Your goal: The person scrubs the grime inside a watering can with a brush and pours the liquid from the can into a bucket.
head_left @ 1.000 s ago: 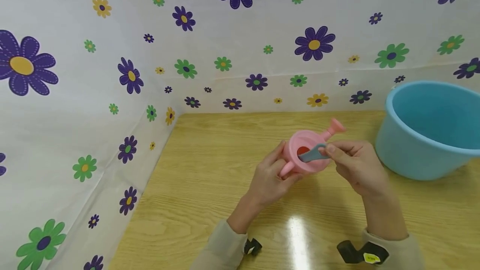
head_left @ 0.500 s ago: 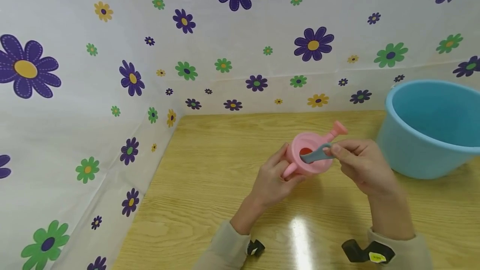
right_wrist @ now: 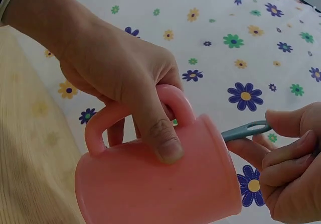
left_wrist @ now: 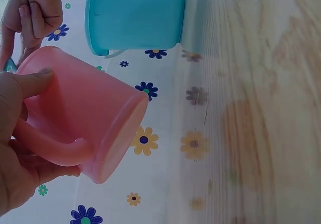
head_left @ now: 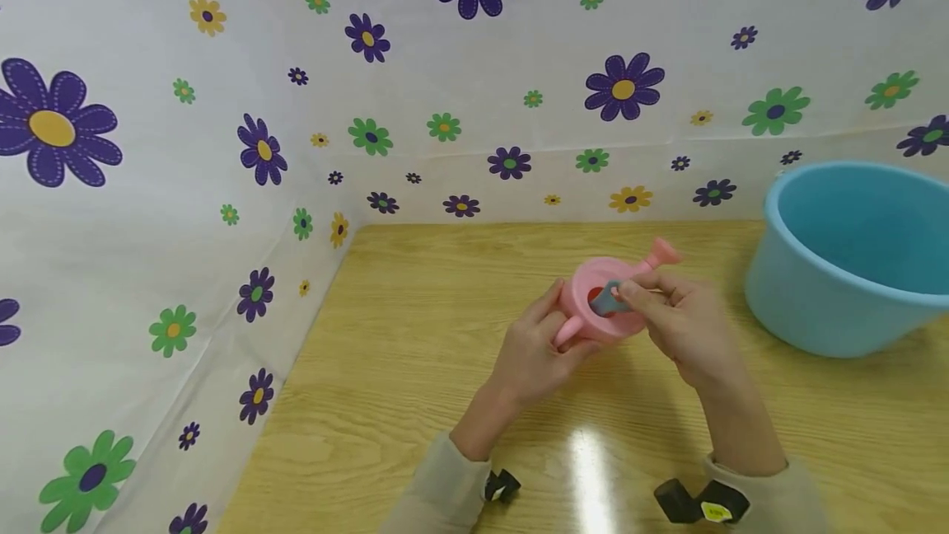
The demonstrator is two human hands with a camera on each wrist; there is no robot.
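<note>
On the yellow wooden table stands a big, round, blue plastic tub. Near it, the left hand grips a pink plastic watering can. The right hand pinches a flat blue-grey tool poking into the can.

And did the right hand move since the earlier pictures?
Yes: in the head view, the right hand has moved left, away from the blue bucket and further over the pink watering can.
</note>
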